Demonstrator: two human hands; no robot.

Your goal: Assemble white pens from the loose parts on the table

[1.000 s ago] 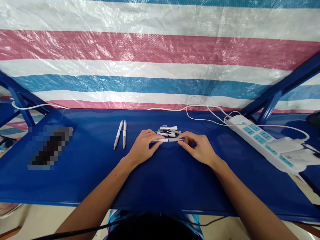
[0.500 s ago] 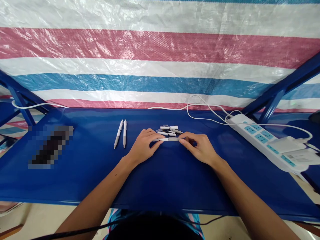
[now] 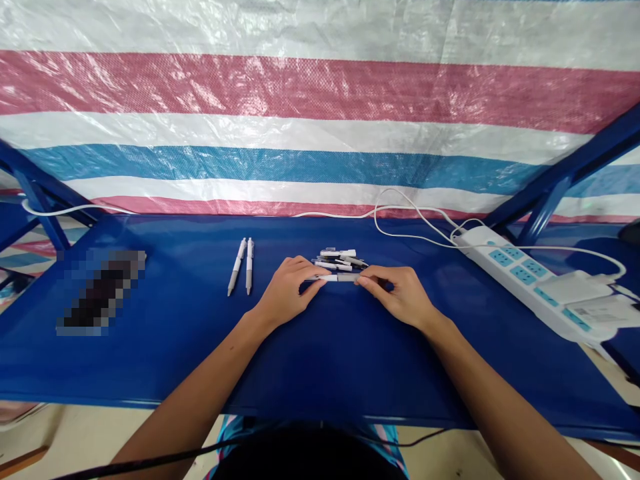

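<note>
A white and grey pen lies level between my hands, low over the blue table. My left hand pinches its white end between thumb and fingers. On the other side, my right hand grips the grey end, and its fingers hide the tip. Just beyond the held pen is a small heap of pen parts, white and grey barrels with some dark pieces among them. Two whole pens stretch side by side to the left, one a white and grey pen, the other a similar pen.
At the right a white power strip holds plugged-in adapters. A white cable loops along the table's back edge. A blurred-out dark object rests at the left. Striped sheeting hangs behind, between blue metal braces.
Both hands keep their grip on the pen, and their position is nearly the same. The whole view has shifted very slightly. The pens on the table have not moved.
</note>
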